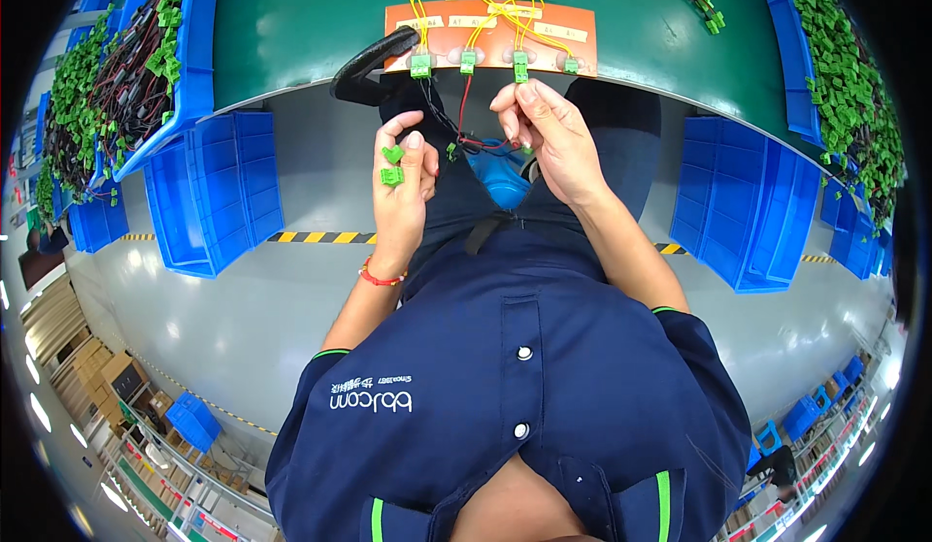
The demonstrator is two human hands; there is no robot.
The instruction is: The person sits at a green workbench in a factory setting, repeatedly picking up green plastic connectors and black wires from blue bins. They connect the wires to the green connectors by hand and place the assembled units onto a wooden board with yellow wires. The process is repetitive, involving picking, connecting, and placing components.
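Green connectors (391, 177), held in left hand (399, 207)

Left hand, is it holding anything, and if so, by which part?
The left hand holds two small green terminal-block connectors at its fingers; exactly which part of each is gripped cannot be told from this view.

striped tape (323, 238) crosses the floor (325, 280) (left, perhaps cartons (93, 365)).
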